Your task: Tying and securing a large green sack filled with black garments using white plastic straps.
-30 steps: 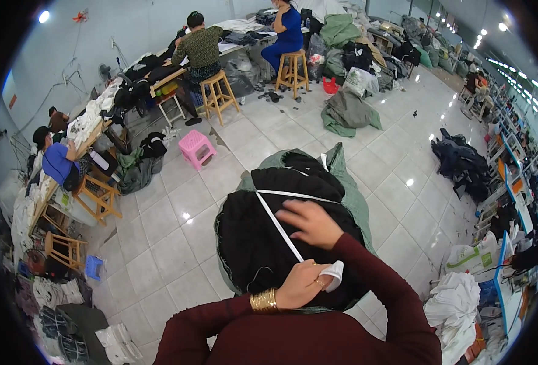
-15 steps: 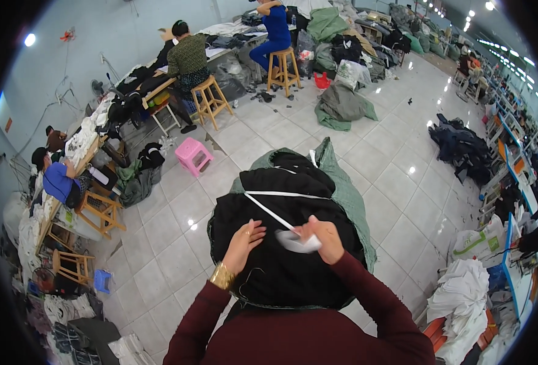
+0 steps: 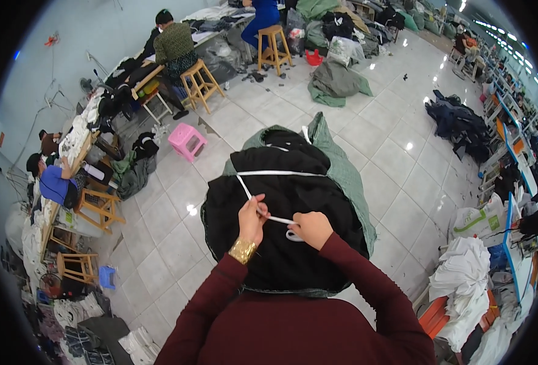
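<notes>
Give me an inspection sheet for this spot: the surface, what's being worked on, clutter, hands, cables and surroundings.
Surface: white tiled floor, glossy, with light reflections.
Job's things: black garment bundle sits in a green sack; a white strap crosses it and runs to the hands.
Clutter: green cloth heap, dark clothes pile, white folded stacks, pink plastic stool.
Hands: left hand, gold bracelet at the wrist, pinches the strap; right hand grips its looped end.
Cables: thin wires hang on the left wall.
Surroundings: people seated on wooden stools at worktables on the left and at the back.
</notes>
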Demonstrator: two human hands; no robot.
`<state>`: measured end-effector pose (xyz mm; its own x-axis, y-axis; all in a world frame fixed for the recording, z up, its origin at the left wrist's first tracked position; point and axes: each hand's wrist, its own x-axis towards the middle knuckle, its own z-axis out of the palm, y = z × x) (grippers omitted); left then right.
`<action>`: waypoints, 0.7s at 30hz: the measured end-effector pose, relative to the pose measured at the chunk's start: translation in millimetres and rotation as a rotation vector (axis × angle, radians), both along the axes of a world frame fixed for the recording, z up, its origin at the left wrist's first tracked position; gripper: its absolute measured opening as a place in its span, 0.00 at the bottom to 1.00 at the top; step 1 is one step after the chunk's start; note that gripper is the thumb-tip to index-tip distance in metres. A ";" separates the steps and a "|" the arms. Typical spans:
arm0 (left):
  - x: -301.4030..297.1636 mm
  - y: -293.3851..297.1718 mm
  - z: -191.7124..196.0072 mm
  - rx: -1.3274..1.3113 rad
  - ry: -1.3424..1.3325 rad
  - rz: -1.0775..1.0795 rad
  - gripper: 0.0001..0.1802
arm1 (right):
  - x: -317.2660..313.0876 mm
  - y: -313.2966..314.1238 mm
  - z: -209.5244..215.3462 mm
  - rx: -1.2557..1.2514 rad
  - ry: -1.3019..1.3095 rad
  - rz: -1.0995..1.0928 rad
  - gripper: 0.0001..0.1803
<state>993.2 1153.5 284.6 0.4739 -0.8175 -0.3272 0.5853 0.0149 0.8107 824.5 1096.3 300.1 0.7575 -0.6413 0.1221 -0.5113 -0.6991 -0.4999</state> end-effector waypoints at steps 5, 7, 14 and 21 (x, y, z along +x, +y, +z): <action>28.6 18.9 6.3 0.099 -0.072 -0.020 0.13 | 23.6 -25.1 15.7 -0.162 -0.552 0.400 0.13; 29.2 11.3 14.5 0.073 -0.083 -0.079 0.13 | 44.7 -7.6 41.4 0.991 -0.780 0.424 0.15; -9.4 6.1 -5.0 0.005 0.361 -0.040 0.11 | 5.8 32.7 7.0 1.356 -1.100 0.189 0.15; -67.7 54.6 41.9 0.114 0.436 -0.174 0.12 | -59.9 89.9 56.6 1.074 -0.685 0.150 0.13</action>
